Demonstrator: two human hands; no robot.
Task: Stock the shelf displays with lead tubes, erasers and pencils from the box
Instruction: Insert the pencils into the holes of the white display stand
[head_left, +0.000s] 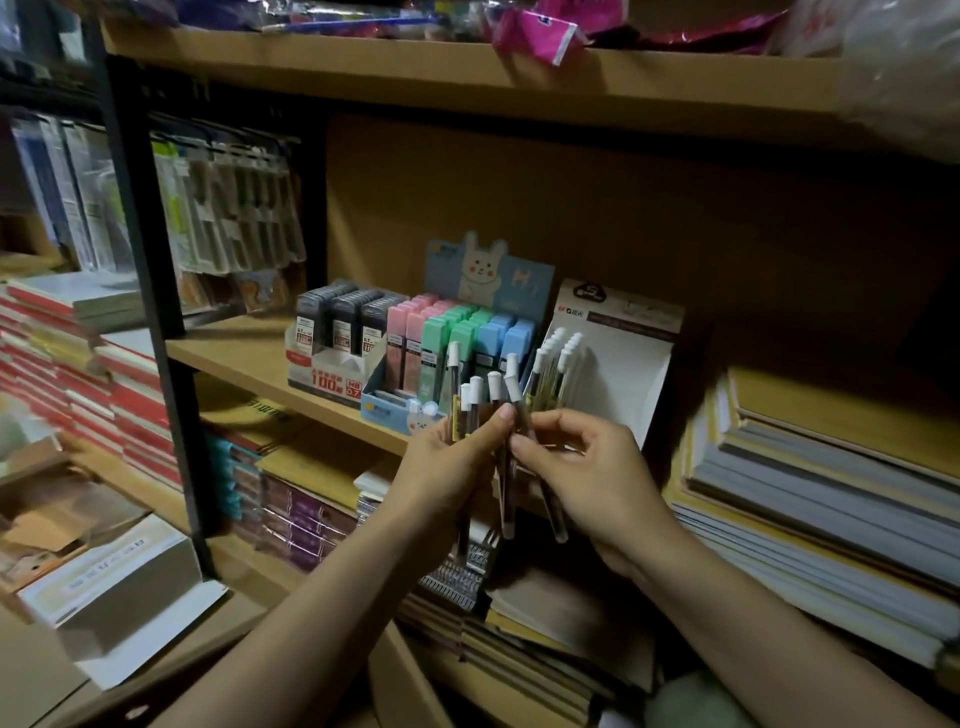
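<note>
Left hand is closed around a bundle of white-capped lead tubes, held at frame centre, long axes near upright, caps up. Right hand pinches one tube from that bundle. White display carton, partly filled with like tubes, is seen just above and right, nearer the right hand. Wooden shelf carries it; eraser and lead displays stand alongside at left.
</note>
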